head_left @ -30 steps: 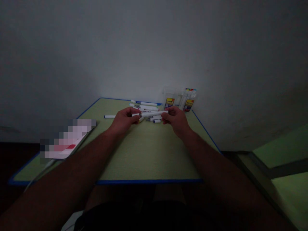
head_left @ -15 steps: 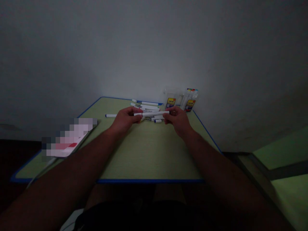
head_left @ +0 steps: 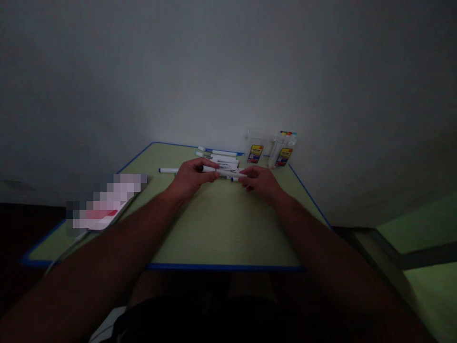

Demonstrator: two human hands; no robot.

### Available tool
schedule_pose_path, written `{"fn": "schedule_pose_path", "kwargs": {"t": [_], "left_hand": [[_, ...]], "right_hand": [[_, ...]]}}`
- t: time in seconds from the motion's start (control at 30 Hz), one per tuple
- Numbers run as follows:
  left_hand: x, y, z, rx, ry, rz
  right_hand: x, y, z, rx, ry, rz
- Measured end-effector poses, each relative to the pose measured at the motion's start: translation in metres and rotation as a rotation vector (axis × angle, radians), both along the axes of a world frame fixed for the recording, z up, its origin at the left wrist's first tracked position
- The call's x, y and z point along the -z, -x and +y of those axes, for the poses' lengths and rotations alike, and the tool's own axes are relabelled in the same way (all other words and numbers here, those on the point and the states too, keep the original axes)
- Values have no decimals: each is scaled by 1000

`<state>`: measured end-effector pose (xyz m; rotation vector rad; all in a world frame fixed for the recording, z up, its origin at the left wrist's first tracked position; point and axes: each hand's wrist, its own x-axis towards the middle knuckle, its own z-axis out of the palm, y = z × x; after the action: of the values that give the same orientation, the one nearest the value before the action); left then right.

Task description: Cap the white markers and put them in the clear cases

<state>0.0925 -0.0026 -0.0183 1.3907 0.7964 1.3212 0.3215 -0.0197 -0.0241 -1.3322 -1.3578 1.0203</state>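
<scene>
Holding near-level: white marker (head_left: 230, 174) over table (head_left: 228, 228)

One end is gripped by L. hand (head_left: 193, 177), thumb & fingers clamped on it; R. hand (head_left: 262, 183) is placed at the other end, but whether it's closed there can't be told. Prob. supported both ends for steadiness. Other markers (head_left: 223, 153) are laid roughly parallel behind, prob. for easy pickup. Barrel: slim, white, w/ dark bit nr L. fingers; fine detail's lost in dim light.
</scene>
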Motion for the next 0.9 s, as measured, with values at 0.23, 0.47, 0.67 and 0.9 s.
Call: {"fn": "schedule_pose_path", "kwargs": {"t": [0.23, 0.47, 0.67, 0.9], "left_hand": [[-1, 2, 2, -75, 31, 30], [1, 3, 4, -131, 138, 115], [1, 3, 3, -116, 149, 124], [1, 3, 2, -112, 148, 121]], "right_hand": [[-1, -1, 1, 16, -80, 90], [-7, 4, -6, -78, -245, 200], [-9, 6, -8, -102, -250, 184], [-11, 8, -8, -109, -266, 191]]}}
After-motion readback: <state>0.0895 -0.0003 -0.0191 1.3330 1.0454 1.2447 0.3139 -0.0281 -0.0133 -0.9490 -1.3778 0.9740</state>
